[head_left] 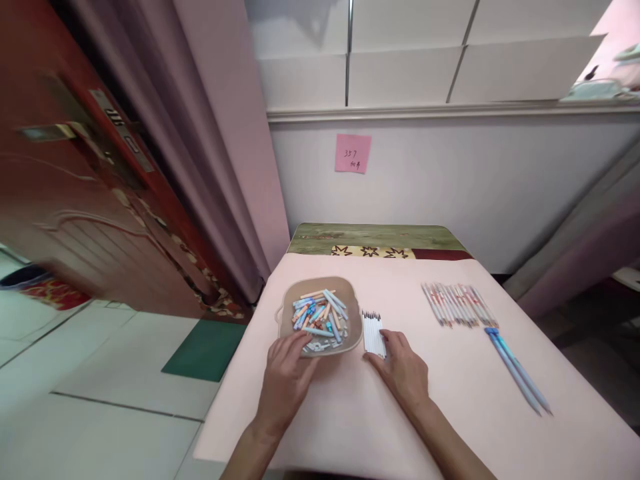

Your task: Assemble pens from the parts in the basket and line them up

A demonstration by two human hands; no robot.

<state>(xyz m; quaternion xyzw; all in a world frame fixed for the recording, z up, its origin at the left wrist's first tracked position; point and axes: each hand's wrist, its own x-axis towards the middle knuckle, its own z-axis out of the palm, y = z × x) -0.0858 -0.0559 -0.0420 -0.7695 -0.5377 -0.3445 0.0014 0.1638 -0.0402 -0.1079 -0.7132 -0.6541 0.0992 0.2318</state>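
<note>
A beige plastic basin [355,300] on the pink-covered table holds a jumble of blue and orange pen parts [320,313], with small clear pieces near its front wall. My left hand [287,367] is at the basin's front rim, fingers curled over the edge and thumb lower down outside; fingertips partly hide the contents. Right of the basin lies a tight, flat row of white pen refills [373,333] with dark tips pointing away from me. My right hand [405,367] grips this row at its near right corner, thumb at the near end and fingers along the right side.
Farther right lies a row of clear pen barrels [460,305] with reddish marks. Two long blue pens [517,373] rest closer, near the table's right edge. Behind the table [340,427] stands a wall with a pink note [353,153]; a red door [125,200] is at left.
</note>
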